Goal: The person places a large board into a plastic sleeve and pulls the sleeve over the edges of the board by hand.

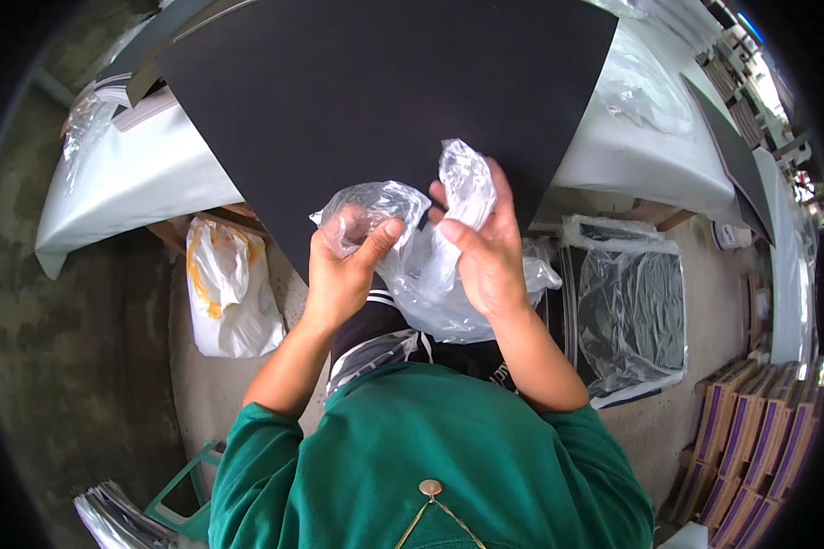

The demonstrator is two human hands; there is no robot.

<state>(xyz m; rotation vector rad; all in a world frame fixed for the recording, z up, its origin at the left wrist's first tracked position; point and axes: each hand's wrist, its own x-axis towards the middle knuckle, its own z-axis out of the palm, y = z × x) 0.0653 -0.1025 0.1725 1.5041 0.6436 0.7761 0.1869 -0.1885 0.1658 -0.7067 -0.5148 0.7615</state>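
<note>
Both my hands hold a crumpled clear plastic bag (449, 302) above the near edge of a large black sheet (384, 82). My left hand (343, 265) is closed on one side of it, the thumb pressing the film and the fingers showing through the plastic. A bunched, whitish strand of the film runs up through my right hand (493, 256), gripped between thumb and fingers, its end standing above the fingertips. The rest of the plastic droops between my wrists, over my lap.
White-covered table surfaces (169, 165) spread either side of the black sheet. A white plastic bag (233, 293) with orange marks sits on the floor at left. Plastic-wrapped dark panels (627, 311) stand at right, with stacked cardboard boxes (751, 439) lower right. A green frame (188, 499) lies lower left.
</note>
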